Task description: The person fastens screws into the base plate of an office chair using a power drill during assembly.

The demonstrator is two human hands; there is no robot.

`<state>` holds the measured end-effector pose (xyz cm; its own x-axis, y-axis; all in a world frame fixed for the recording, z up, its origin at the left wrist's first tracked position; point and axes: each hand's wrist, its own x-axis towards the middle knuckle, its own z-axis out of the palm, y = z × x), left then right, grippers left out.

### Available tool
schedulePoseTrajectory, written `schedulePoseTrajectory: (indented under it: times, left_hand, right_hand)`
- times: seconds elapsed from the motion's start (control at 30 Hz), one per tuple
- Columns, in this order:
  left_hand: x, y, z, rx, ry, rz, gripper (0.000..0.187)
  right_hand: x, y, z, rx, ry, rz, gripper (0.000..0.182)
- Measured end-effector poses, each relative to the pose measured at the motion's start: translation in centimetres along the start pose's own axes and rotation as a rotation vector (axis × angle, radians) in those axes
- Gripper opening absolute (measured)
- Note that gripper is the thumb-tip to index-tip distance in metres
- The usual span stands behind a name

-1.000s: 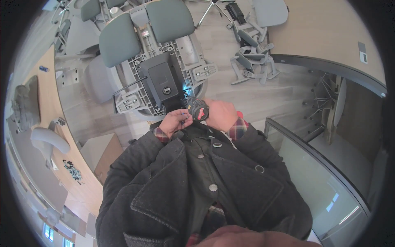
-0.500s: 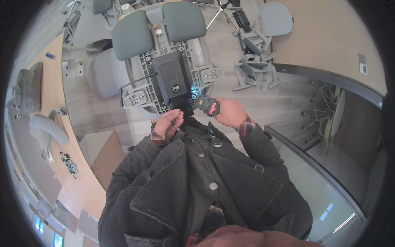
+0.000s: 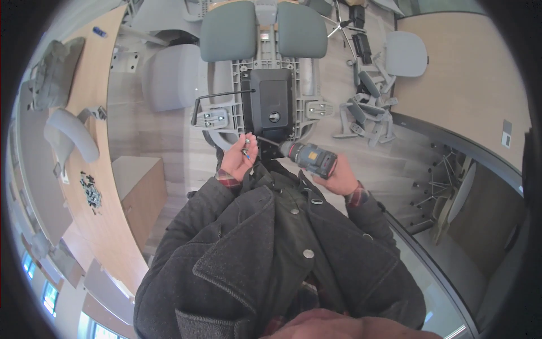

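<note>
My right hand [image 3: 339, 176] is wrapped round a cordless drill [image 3: 316, 159], whose long bit points left toward my other hand. Palm up, my left hand [image 3: 240, 158] holds small screws [image 3: 246, 151] near the tip of the bit. Just beyond both hands lies an upturned chair base with a black mechanism box [image 3: 271, 104], a black lever [image 3: 206, 96] on its left and grey brackets [image 3: 319, 110] at its sides. Two green-grey pads [image 3: 228, 31] are at its far end.
On the left, a wooden table [image 3: 113, 186] bears a pile of screws [image 3: 90, 191], an armrest part [image 3: 79, 133] and a bag [image 3: 56, 73]. Loose armrests [image 3: 367, 118] lie on the floor at the right, beside another table [image 3: 451, 68] with a grey seat pad [image 3: 405, 53].
The view has shifted, so the chair appears straighter and farther right. The drill has swung from pointing at the chair to pointing left, and my left hand has turned palm up, showing screws.
</note>
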<state>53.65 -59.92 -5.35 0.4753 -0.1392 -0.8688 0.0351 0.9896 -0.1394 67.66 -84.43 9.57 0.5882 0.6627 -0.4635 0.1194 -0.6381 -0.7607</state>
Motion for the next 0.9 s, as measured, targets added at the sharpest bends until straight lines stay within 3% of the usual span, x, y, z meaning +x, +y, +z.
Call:
schedulePoseTrajectory:
  times: [0.1, 0.3, 0.5, 0.6, 0.7, 0.8, 0.87, 0.9]
  left_hand:
    - [0.2, 0.3, -0.9, 0.046, -0.113, -0.003, 0.027]
    - [-0.1, 0.5, -1.3, 0.110, -0.172, -0.087, 0.028]
    - [2.2, 0.0, -3.3, -0.051, -0.181, -0.201, 0.026]
    - [2.8, -0.8, -3.7, -0.158, -0.214, -0.210, 0.026]
    - [3.3, -1.8, -3.4, 0.114, -0.022, -0.069, 0.033]
    - [2.7, -1.9, -0.9, 0.052, 0.160, 0.005, 0.032]
    - [0.9, -1.6, 1.1, 0.477, 0.226, 0.234, 0.015]
    - [0.5, -1.3, 1.6, 0.584, 0.241, 0.291, 0.017]
  right_hand:
    - [0.9, -0.5, 1.6, -0.039, -0.077, -0.091, 0.029]
    - [1.3, 0.5, 3.3, -0.077, -0.169, -0.007, 0.031]
    - [0.9, -0.9, 4.3, 0.019, -0.060, -0.011, 0.036]
    - [0.5, -2.3, 4.3, -0.174, -0.162, 0.046, 0.045]
    - [0.9, -2.7, 5.1, -0.371, -0.224, 0.055, 0.046]
    - [1.4, -2.5, 6.3, -0.464, -0.184, -0.014, 0.042]
    - [1.9, -2.7, 7.0, -0.577, -0.209, -0.018, 0.039]
    - [2.1, -2.9, 7.3, -0.605, -0.215, -0.019, 0.038]
